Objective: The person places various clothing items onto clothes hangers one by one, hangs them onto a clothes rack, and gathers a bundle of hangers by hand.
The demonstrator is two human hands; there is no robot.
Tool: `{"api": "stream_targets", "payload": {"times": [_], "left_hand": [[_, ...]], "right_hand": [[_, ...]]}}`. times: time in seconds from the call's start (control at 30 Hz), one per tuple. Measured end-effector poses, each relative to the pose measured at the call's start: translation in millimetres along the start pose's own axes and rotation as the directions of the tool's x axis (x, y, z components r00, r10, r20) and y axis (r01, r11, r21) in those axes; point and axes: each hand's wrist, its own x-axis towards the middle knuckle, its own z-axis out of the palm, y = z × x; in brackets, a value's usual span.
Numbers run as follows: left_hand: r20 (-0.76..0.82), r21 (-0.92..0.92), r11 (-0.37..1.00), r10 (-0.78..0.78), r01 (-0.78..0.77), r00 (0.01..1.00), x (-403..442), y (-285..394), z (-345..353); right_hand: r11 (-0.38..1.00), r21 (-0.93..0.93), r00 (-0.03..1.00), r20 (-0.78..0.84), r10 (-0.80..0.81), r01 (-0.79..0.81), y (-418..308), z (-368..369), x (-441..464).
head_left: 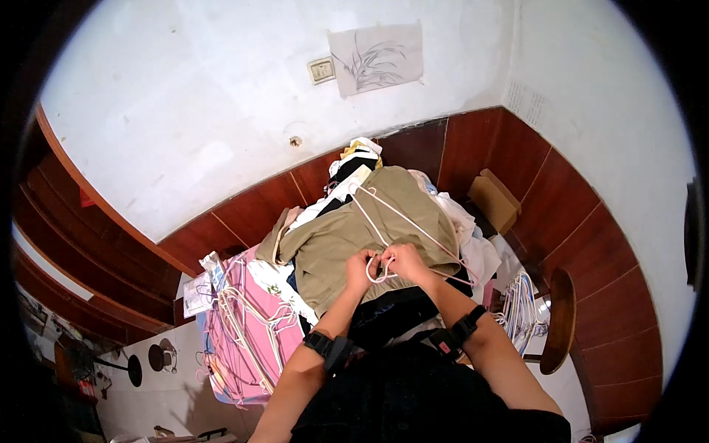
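A khaki garment (332,240) lies spread over the heap in front of me. On top of it rests a pale pink clothes hanger (413,214), its long sides slanting from upper left to lower right and its curved hook nearest my body. My right hand (405,261) is closed on the hanger close to the hook. Beside it, my left hand (360,270) has its fingers pinched at the hook's other side. The two hands nearly touch, and their fingertips are partly hidden. Dark cloth (388,314) lies just below them.
More clothes (465,221) are piled beneath and around. Several loose hangers (255,332) lie on a pink cloth (269,284) at left; a bundle of hangers (521,310) is at right, by a round wooden stool (561,321). A cardboard box (495,201) stands against the panelled wall.
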Motion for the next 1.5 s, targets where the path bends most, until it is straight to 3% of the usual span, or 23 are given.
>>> {"api": "stream_targets", "payload": {"times": [0.27, 0.33, 0.37, 0.43, 0.57, 0.67, 0.73, 0.87, 0.93, 0.97, 1.03, 1.1, 1.23, 1.33, 1.4, 1.5], "left_hand": [[-0.049, 0.184, 0.975, 0.136, -0.124, 0.990, 8, -11, 3], [0.014, -0.030, 0.994, 0.103, -0.103, 0.995, 11, -25, 4], [0.017, -0.029, 0.994, 0.103, -0.102, 0.995, 11, -25, 2], [0.134, -0.311, 0.940, -0.100, 0.138, 0.986, 9, -23, -3], [0.217, -0.431, 0.846, -0.240, 0.313, 0.946, 10, -10, -15], [0.241, -0.411, 0.870, -0.186, 0.273, 0.953, 10, -1, -19], [0.228, -0.277, 0.944, -0.116, 0.179, 0.967, 11, 3, -19], [0.206, -0.231, 0.971, -0.008, 0.056, 0.979, 11, -8, -11], [0.072, 0.048, 0.995, 0.082, -0.085, 0.994, 2, 12, -12], [0.073, 0.047, 0.995, 0.083, -0.087, 0.994, 3, 9, -10], [-0.004, 0.181, 0.945, 0.278, -0.273, 0.961, 5, 2, -5], [0.003, 0.200, 0.938, 0.287, -0.282, 0.958, 6, 0, -2], [0.017, 0.177, 0.932, 0.319, -0.317, 0.948, 4, 5, -4], [0.061, 0.198, 0.950, 0.236, -0.243, 0.970, 4, 7, -7], [0.062, 0.180, 0.960, 0.207, -0.215, 0.976, 4, 4, -7], [0.062, 0.116, 0.982, 0.144, -0.150, 0.988, 4, -4, -6]], "right_hand": [[0.999, -0.044, 0.998, -0.058, -0.019, 0.017, -3, 2, 1], [0.999, -0.040, 0.998, -0.063, 0.001, -0.003, -7, 0, 2], [1.000, -0.009, 0.998, -0.058, 0.014, -0.015, -8, -1, 2], [0.999, 0.023, 0.998, -0.053, 0.031, -0.030, -9, -1, 3], [0.998, 0.048, 0.999, -0.020, 0.036, -0.035, -6, 0, 7], [0.998, 0.063, 1.000, -0.005, 0.028, -0.028, -1, 3, 9], [0.998, 0.065, 1.000, -0.002, 0.017, -0.016, 2, 3, 10], [0.963, 0.254, 0.994, 0.080, 0.073, -0.091, 10, 1, 12], [0.928, 0.338, 0.984, 0.132, 0.118, -0.157, 8, -1, 13], [0.939, 0.305, 0.980, 0.160, 0.116, -0.161, -1, -7, 14], [0.949, 0.269, 0.975, 0.188, 0.119, -0.168, -4, -10, 15], [0.983, 0.164, 0.992, 0.109, 0.064, -0.082, 0, -6, 16], [0.991, 0.137, 0.994, 0.110, -0.008, -0.007, 6, -5, 19], [0.969, 0.229, 0.992, 0.108, 0.072, -0.095, 5, -5, 20], [0.869, 0.407, 0.958, 0.170, 0.230, -0.281, 1, -4, 22], [0.884, 0.347, 0.949, 0.154, 0.276, -0.313, 1, 0, 25]]}}
